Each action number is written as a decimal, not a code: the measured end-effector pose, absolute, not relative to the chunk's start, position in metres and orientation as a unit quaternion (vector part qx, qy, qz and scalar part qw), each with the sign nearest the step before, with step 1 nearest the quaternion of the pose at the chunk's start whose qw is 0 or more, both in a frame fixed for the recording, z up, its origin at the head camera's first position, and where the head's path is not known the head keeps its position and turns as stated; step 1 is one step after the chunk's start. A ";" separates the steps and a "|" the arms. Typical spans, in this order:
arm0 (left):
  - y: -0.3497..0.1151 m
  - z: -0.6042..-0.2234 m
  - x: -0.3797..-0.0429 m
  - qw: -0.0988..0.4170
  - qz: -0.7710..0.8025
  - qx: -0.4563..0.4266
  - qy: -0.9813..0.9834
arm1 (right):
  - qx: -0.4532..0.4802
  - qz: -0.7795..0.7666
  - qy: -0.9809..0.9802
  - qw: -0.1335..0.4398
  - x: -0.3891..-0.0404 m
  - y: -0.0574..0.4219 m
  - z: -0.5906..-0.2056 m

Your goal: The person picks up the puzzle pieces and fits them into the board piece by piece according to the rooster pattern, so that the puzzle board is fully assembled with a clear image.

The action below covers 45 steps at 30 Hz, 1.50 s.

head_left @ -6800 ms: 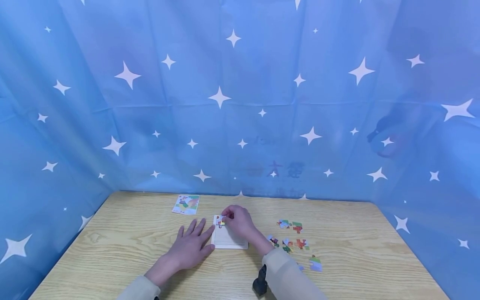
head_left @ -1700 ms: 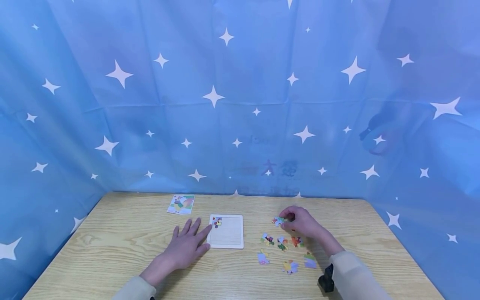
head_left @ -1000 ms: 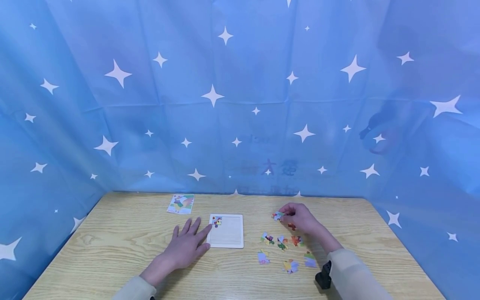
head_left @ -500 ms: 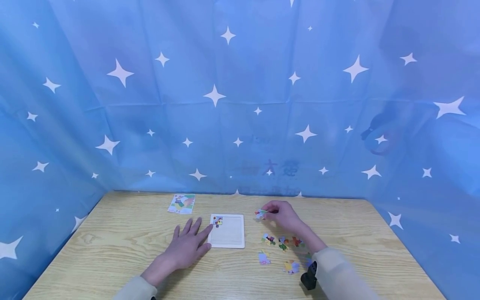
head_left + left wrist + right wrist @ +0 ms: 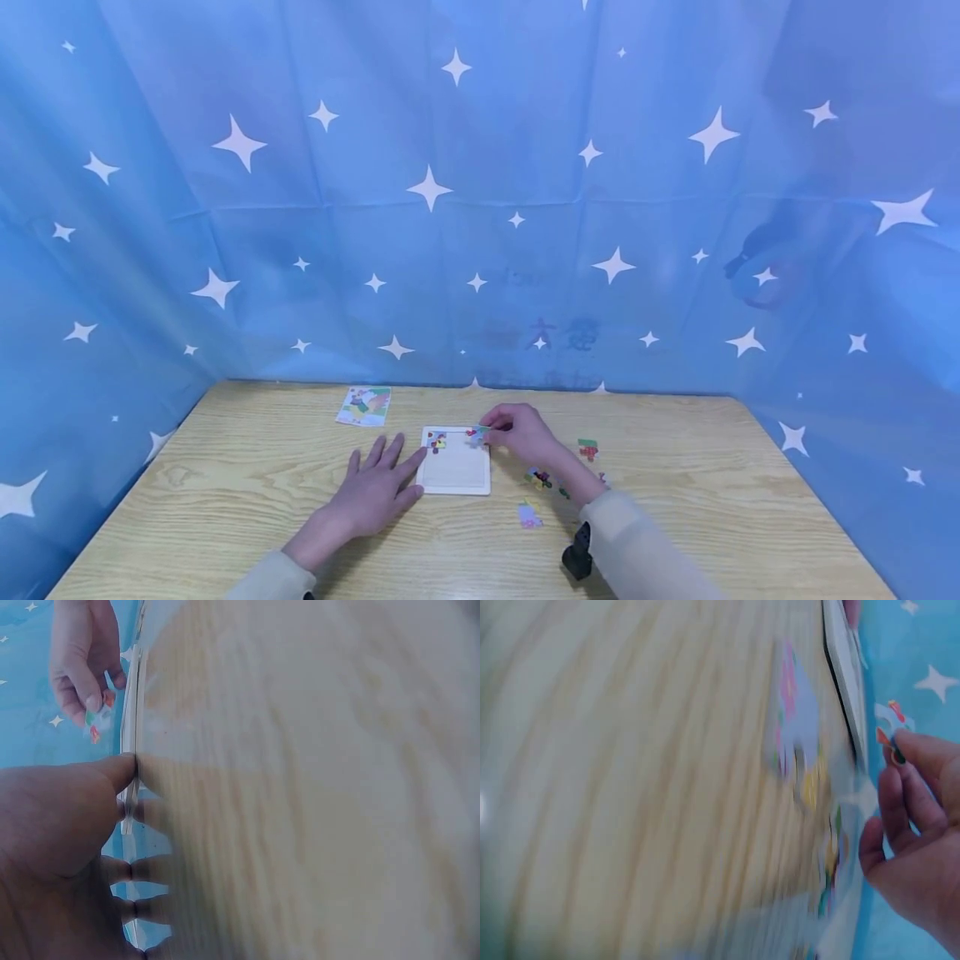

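My right hand [image 5: 521,433] pinches a colourful puzzle piece [image 5: 476,435] between thumb and fingers, over the upper right corner of the white puzzle tray [image 5: 453,490]. In the right wrist view the same puzzle piece [image 5: 892,726] shows blue, red and orange at the fingertips. One puzzle piece [image 5: 436,440] lies in the tray's upper left corner. My left hand [image 5: 373,496] lies with fingers spread on the table, its index finger and thumb touching the tray's left edge.
A picture card [image 5: 364,406] lies at the back left of the wooden table [image 5: 225,500]. Right of the tray are loose pieces: a green and red piece [image 5: 588,450], a dark one [image 5: 538,477] and a lilac one [image 5: 529,515]. My right forearm hides others. A starry blue curtain [image 5: 480,250] hangs behind.
Earlier my right hand was at the tray's upper left piece, then picked a puzzle piece from the loose ones at right. It has carried it left to the tray. The left hand stays put.
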<state>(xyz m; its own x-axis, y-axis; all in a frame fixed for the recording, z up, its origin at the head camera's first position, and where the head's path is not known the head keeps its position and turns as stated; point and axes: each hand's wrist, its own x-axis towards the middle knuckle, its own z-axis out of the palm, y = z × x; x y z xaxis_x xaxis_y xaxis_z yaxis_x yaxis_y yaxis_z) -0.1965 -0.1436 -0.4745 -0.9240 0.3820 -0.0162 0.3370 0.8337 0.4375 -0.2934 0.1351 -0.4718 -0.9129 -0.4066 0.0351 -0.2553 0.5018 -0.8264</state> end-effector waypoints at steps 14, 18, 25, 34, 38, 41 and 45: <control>-0.141 -0.476 -0.198 0.059 0.214 0.192 0.956 | -0.213 -0.429 0.875 0.069 -0.293 0.102 -0.475; -0.143 -0.480 -0.201 0.057 0.208 0.197 0.956 | -0.208 -0.425 0.878 0.067 -0.293 0.099 -0.476; -0.142 -0.476 -0.200 0.059 0.212 0.189 0.957 | -0.202 -0.425 0.880 0.060 -0.295 0.094 -0.481; -0.143 -0.472 -0.198 0.060 0.209 0.185 0.958 | -0.199 -0.409 0.889 0.054 -0.297 0.090 -0.482; -0.143 -0.473 -0.197 0.058 0.209 0.185 0.958 | -0.203 -0.405 0.890 0.050 -0.297 0.087 -0.481; -0.143 -0.473 -0.197 0.057 0.211 0.184 0.958 | -0.205 -0.402 0.891 0.047 -0.297 0.086 -0.481; -0.142 -0.472 -0.197 0.055 0.211 0.183 0.959 | -0.205 -0.393 0.895 0.044 -0.298 0.085 -0.482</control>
<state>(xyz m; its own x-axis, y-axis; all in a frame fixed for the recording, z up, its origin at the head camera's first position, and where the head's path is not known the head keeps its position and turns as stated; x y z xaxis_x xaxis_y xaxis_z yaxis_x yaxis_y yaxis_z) -0.1969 -0.1424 -0.4724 -0.9270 0.3741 -0.0275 0.3279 0.8436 0.4252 -0.2975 0.0855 -0.4817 -0.9119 -0.4023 0.0815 -0.3325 0.6076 -0.7213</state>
